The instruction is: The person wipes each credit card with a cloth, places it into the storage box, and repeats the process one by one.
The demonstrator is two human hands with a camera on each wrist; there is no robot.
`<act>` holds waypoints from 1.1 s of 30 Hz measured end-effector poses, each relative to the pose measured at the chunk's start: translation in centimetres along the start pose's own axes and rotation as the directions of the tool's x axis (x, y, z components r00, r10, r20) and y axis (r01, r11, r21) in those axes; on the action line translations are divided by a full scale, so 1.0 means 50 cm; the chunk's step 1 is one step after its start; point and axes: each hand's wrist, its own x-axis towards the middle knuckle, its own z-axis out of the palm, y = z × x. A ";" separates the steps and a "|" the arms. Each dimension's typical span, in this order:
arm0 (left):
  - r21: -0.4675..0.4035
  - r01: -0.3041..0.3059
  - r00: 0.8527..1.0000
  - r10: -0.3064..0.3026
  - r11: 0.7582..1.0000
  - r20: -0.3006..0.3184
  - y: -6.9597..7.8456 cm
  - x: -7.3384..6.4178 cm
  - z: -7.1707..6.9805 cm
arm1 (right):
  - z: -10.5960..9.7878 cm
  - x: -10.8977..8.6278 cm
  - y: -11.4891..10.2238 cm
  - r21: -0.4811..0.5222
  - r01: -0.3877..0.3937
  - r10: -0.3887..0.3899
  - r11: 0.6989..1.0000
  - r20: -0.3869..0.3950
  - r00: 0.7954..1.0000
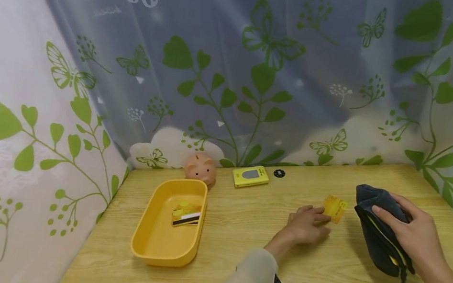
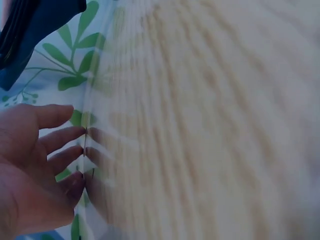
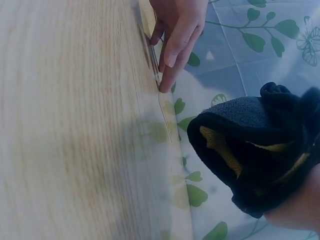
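My right hand (image 1: 418, 231) grips a dark blue pouch (image 1: 377, 230) above the right side of the table. In the right wrist view the mouth of the pouch gapes, with yellowish lining (image 3: 222, 150) inside. A yellow card (image 1: 333, 208) lies on the tabletop to the left of the pouch. Fingertips of my left hand (image 1: 306, 226) touch the near left edge of this card, the fingers loosely extended. The left wrist view has the same hand (image 2: 37, 170) low over the wood, with the card too edge-on to make out.
An orange-yellow bin (image 1: 145, 227) on the left holds several cards (image 1: 187, 214). Behind it sits a pink piggy bank (image 1: 201, 169). A yellow box (image 1: 250, 176) and a small black disc (image 1: 279, 173) lie near the back edge, before a leaf-patterned curtain (image 1: 234, 89).
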 end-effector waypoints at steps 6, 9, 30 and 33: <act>-0.092 0.064 0.986 -0.077 0.994 -0.147 0.005 0.004 -0.001 | -0.002 -0.001 -0.001 -0.004 0.013 -0.013 1.000 0.003 1.000; -0.115 0.097 0.971 -0.119 0.989 -0.207 0.012 0.014 0.003 | -0.003 -0.001 0.000 -0.011 0.017 -0.017 1.000 0.000 1.000; -0.002 0.238 0.881 -0.217 0.971 -0.421 0.058 0.067 0.044 | -0.007 -0.003 -0.001 -0.005 0.006 -0.006 1.000 -0.009 1.000; -0.047 0.244 0.883 -0.242 0.969 -0.401 0.053 0.068 0.044 | -0.008 -0.004 0.002 -0.002 0.003 -0.003 1.000 -0.005 1.000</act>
